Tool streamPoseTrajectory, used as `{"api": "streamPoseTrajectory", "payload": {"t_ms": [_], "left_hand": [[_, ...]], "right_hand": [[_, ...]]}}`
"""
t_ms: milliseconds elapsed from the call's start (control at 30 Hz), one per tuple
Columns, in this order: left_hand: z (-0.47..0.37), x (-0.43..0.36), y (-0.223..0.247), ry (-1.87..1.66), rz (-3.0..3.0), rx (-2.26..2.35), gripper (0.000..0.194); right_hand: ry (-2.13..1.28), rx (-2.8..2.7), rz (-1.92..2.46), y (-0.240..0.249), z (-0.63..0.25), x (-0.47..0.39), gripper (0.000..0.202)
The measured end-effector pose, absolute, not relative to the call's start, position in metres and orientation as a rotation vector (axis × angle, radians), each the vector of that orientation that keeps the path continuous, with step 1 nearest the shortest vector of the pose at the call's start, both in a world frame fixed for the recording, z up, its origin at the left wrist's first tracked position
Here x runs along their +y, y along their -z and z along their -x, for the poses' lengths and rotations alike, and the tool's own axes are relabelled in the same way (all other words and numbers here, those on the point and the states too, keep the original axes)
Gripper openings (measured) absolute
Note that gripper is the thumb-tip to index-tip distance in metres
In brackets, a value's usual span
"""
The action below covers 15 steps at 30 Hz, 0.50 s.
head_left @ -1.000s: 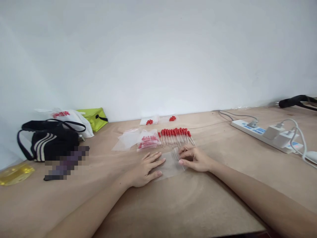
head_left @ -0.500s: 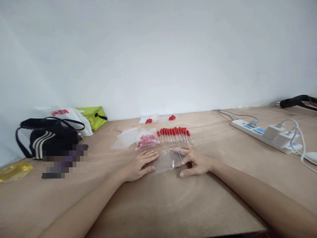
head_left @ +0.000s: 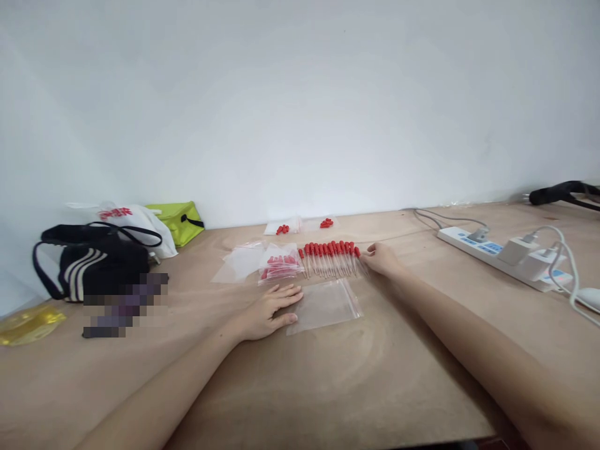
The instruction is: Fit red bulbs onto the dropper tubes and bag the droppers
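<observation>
A clear zip bag point(head_left: 325, 306) lies flat on the table, its zip edge to the right. My left hand point(head_left: 269, 312) rests with fingers spread at the bag's left edge. Beyond the bag is a row of clear droppers with red bulbs point(head_left: 330, 250). My right hand point(head_left: 379, 257) is at the right end of this row, close to the last dropper; its fingers are bent, and whether they grip it is unclear. Left of the row lie bags with red pieces point(head_left: 281, 265) and flat clear bags point(head_left: 241, 261).
Two bags with red pieces point(head_left: 282, 229) lie near the wall. A black bag point(head_left: 100, 262), a green bag point(head_left: 180, 225) and a yellow pouch point(head_left: 30, 325) are at left. A power strip point(head_left: 497, 253) with cables stands at right.
My right hand has left the clear bag and moved up and right to the end of the dropper row. The bag now lies flat. My left hand has hardly moved.
</observation>
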<state>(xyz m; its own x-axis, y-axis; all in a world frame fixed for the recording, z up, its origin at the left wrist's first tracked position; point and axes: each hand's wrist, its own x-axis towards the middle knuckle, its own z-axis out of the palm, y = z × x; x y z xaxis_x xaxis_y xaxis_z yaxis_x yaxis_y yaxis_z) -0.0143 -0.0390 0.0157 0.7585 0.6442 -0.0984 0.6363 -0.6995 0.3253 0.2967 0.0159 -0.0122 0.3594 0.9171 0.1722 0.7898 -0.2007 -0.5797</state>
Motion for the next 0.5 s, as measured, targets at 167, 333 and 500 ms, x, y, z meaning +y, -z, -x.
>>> {"api": "streamPoseTrajectory", "payload": {"t_ms": [167,333,500], "left_hand": [[0.015,-0.038,-0.015,-0.056,-2.599,0.985,0.049],[0.016,-0.040,-0.015,-0.107,-2.592,0.959,0.047],[0.016,-0.040,-0.015,-0.098,-2.599,0.966,0.048]], "right_hand": [[-0.325,-1.538,2.111,0.006,-0.286,0.037,0.010],[-0.357,-1.552,2.091,-0.003,-0.291,0.035,0.026],[-0.520,-1.448,1.740,-0.004,-0.301,0.006,0.063]]}}
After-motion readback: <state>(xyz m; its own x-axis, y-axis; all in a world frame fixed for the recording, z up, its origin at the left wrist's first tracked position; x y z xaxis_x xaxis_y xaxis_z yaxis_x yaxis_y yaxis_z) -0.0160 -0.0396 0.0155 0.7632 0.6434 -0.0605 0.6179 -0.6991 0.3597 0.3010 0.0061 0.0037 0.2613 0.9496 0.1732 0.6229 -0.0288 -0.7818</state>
